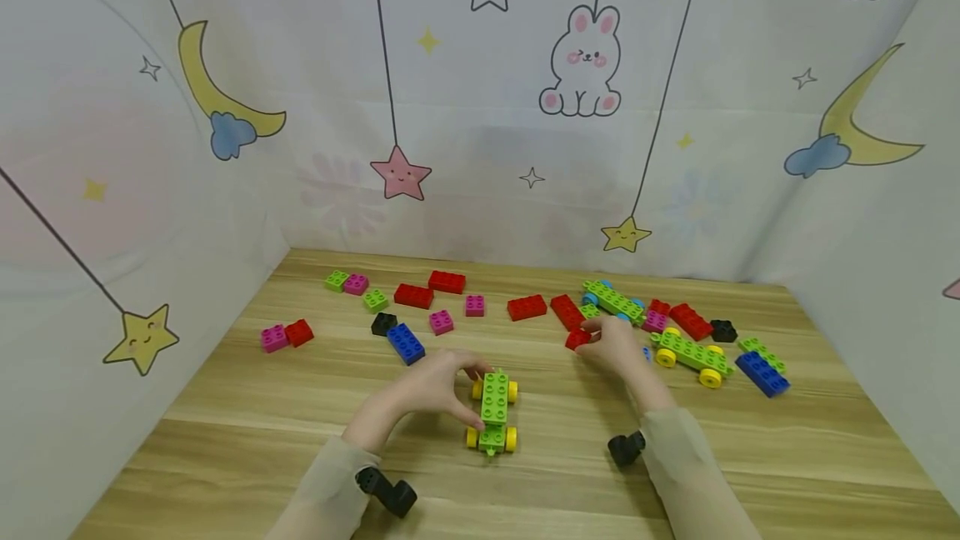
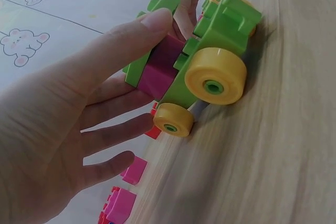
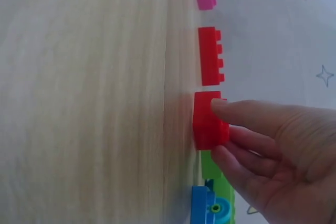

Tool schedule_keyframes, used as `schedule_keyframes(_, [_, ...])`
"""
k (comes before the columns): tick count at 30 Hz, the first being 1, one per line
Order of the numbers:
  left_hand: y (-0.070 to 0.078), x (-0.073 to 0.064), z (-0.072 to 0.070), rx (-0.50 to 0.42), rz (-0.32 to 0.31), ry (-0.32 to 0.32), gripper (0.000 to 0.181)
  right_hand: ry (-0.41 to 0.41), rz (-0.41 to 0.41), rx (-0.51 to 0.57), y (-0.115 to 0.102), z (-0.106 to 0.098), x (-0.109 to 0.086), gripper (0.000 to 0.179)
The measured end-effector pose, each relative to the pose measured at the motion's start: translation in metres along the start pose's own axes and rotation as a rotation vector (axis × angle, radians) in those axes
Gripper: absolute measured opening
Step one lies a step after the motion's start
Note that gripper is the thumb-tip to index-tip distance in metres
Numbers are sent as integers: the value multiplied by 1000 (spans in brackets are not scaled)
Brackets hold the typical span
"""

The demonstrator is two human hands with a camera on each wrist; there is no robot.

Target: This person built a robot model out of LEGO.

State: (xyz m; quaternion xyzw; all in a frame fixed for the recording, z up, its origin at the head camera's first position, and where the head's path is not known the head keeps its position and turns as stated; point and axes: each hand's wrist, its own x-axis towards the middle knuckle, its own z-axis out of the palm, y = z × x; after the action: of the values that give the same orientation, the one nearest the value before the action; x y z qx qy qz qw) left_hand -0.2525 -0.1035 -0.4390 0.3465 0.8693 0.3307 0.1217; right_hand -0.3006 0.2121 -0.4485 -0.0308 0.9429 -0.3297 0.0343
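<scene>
A toy car [image 1: 492,437] with a lime-green base and yellow wheels stands on the table. In the left wrist view, a magenta brick [image 2: 160,72] sits on the base under a green brick [image 2: 137,71]. My left hand [image 1: 438,386] holds the car's stacked bricks from the left, thumb against the green one, other fingers partly hidden behind. Farther right, my right hand [image 1: 617,346] pinches a small red brick [image 3: 206,121] between thumb and fingers. That brick is low over the table, in front of a longer red brick [image 1: 566,312]; whether it touches the table I cannot tell.
Two more green wheeled bases, one with blue wheels [image 1: 613,302] and one with yellow wheels [image 1: 690,352], stand at the right. A blue brick [image 1: 762,374] lies beyond them. Several red, pink, green, black and blue bricks spread along the back left. Printed cloth walls [image 1: 480,215] enclose the table.
</scene>
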Motion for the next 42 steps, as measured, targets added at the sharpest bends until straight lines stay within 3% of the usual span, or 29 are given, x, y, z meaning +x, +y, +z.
schedule_keyframes(23, [-1, 1, 0, -10, -11, 1, 69, 9, 16, 11, 2, -1, -3, 39])
schedule_keyframes(28, [-1, 0, 0, 2, -21, 0, 69, 37, -27, 41, -1, -1, -9, 37])
schedule_keyframes(33, [0, 0, 0, 19, -13, 2, 69, 58, -117, 117, -12, -1, -17, 37])
schedule_keyframes(42, [0, 1, 0, 24, -7, -1, 71, 38, -181, 215, -50, -2, -31, 38])
